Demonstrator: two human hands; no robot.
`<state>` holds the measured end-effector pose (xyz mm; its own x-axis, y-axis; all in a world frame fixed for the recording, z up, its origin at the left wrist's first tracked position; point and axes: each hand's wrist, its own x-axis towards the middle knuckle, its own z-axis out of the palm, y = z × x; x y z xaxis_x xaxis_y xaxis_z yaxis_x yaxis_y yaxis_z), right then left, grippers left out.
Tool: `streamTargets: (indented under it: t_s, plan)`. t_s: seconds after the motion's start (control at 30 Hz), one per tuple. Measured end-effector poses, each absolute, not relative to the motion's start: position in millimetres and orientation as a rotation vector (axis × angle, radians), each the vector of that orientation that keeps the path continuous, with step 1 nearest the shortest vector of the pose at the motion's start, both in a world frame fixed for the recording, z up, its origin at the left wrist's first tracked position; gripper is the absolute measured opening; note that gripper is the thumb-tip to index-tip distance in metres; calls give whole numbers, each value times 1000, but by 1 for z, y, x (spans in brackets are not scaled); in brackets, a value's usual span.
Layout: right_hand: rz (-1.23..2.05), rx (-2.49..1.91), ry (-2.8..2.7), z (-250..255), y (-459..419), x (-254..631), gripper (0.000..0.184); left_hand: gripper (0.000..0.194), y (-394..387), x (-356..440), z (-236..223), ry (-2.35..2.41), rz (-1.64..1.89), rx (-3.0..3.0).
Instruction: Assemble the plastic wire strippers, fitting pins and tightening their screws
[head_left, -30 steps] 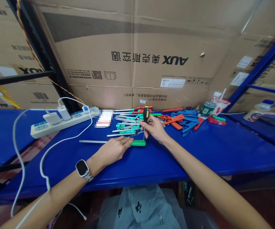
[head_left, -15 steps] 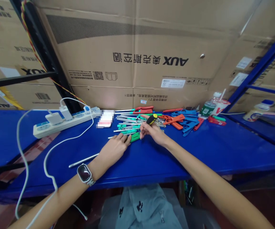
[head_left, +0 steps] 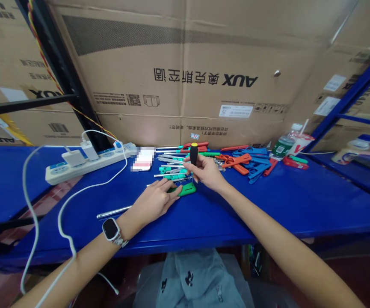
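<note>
L hand, R hand over blue tbl, AUX ctn behind

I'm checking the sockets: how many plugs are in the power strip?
3 in the power strip: wide white charger toward the left, upright white charger in the middle, smaller plug toward the right.

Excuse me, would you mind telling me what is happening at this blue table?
A person's left hand holds a green-handled piece against the blue table. The right hand grips an upright screwdriver, its shaft pointing down at the green end. Behind the hands lie more green parts and metal rods, with orange pieces and blue pieces to the right.
</note>
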<state>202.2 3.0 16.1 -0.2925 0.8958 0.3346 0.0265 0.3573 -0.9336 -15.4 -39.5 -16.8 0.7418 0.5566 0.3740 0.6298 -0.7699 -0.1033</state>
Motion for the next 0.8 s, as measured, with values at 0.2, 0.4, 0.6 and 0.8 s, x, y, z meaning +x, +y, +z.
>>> streamTargets:
  t_s: [0.2, 0.4, 0.6, 0.8]
  plan:
    - [1236, -776, -1693, 18, -6, 217, 40, 41, -37, -17, -19, -930, -563, -2785]
    - [1215, -802, -1524, 11, -5, 211, 53, 37, -36, -18, -18, -958, -588, -2838]
    - [1269, -802, -1522, 13, -8, 211, 48, 37, -36, -17, -17, -930, -666, -2879]
    - [1215, -817, -1600, 15, -7, 217, 47, 36, -35, -16, -18, -966, -705, -2924]
